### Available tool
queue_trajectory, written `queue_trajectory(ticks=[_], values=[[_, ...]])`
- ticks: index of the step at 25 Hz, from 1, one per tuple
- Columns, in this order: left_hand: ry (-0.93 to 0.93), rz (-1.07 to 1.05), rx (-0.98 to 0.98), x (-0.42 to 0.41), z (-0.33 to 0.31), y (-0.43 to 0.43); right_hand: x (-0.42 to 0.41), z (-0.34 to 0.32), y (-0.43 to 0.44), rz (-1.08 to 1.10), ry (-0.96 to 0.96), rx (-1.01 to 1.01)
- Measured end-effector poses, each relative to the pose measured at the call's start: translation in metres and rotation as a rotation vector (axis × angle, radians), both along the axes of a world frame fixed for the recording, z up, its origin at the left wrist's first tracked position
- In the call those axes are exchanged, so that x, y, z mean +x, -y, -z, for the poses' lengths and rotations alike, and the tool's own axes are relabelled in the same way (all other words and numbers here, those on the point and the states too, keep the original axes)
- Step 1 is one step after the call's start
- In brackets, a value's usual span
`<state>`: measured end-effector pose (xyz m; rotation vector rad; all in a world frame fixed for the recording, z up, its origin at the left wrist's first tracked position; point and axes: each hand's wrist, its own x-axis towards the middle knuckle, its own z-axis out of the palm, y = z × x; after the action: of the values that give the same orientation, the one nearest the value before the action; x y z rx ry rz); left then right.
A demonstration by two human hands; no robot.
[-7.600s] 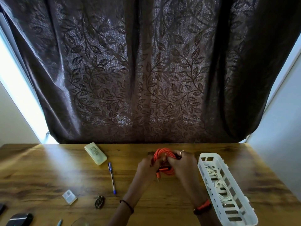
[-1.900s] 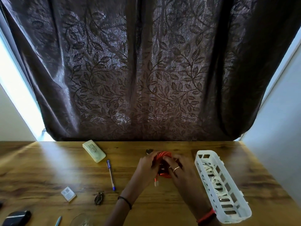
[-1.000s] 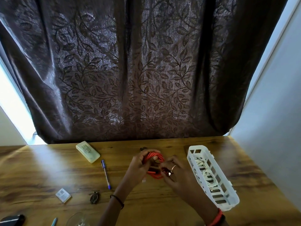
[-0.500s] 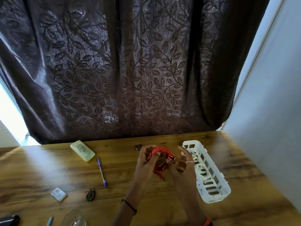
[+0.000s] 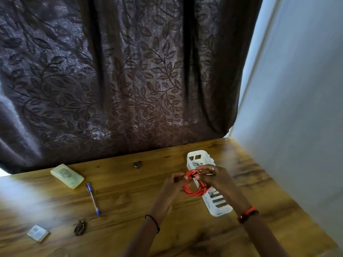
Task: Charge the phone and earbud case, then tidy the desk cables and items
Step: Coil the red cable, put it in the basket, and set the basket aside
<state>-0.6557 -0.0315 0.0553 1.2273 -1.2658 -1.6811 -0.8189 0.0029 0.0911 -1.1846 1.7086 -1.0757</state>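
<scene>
Pinching the coiled orange cable at its top with left hand and right hand, we hold it just beside the long white slotted plastic basket, whose length runs away from us under our nearer right hand.

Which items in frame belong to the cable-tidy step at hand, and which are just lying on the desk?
In the job:
- orange cable coil, held by left hand and right hand
- white slotted basket

Lying about:
- pale green case
- blue pen
- clear packet
- dark round object
- dark oval object
</scene>
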Motion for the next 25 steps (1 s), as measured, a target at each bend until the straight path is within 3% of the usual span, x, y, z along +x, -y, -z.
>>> queue_trajectory(ticks=[6,10,15,25], values=[[0.001,0.053,0.089,-0.048,0.013,0.008,-0.058,-0.004,0.031,-0.288,-0.491,0.092],[0.111,0.122,0.115,-0.067,0.024,0.002,-0.08,0.001,0.049,-0.515,-0.741,0.155],[0.137,0.13,0.164,-0.079,0.04,0.003,-0.09,0.011,0.06,-0.68,-0.894,0.26],[0.313,0.173,0.077,-0.083,0.058,0.015,-0.079,0.04,0.061,-0.945,-0.992,0.358]])
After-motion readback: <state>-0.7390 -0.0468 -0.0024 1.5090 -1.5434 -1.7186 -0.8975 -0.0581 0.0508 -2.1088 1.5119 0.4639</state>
